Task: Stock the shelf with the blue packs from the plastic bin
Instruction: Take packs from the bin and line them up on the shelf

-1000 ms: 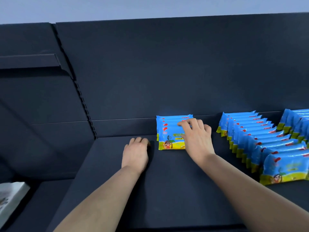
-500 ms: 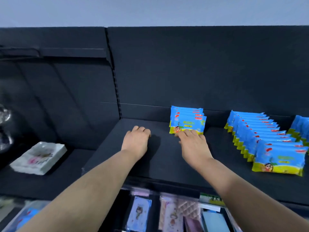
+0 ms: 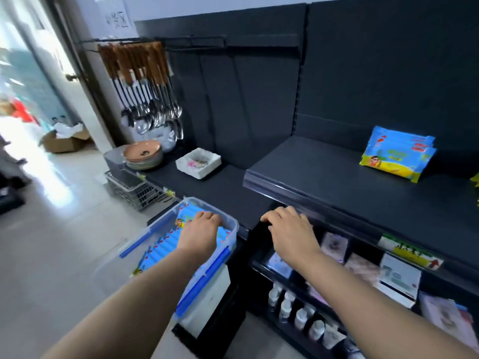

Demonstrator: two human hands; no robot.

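Note:
A clear plastic bin [image 3: 234,227] with blue latches stands at the lower left, in front of the dark shelf [image 3: 324,177]. A row of blue packs [image 3: 164,246] stands on edge inside it. My left hand [image 3: 201,233] reaches down into the bin, its bent fingers over the tops of the packs and its fingertips hidden. My right hand [image 3: 290,234] hovers just below the shelf's front edge, fingers loosely curled, holding nothing. A small stack of blue packs [image 3: 396,154] leans against the shelf's back wall at the right.
Left of the shelf on a lower ledge sit a white square dish [image 3: 198,163] and stacked plates [image 3: 143,154], with ladles [image 3: 147,99] hanging above. A wire rack [image 3: 137,189] sits beyond the bin. Small bottles [image 3: 298,312] and boxed goods [image 3: 399,277] fill the lower shelves.
The view has swung left and down. Both hands have come off the shelf top: the left went down into the bin, the right drew back to the shelf's front edge.

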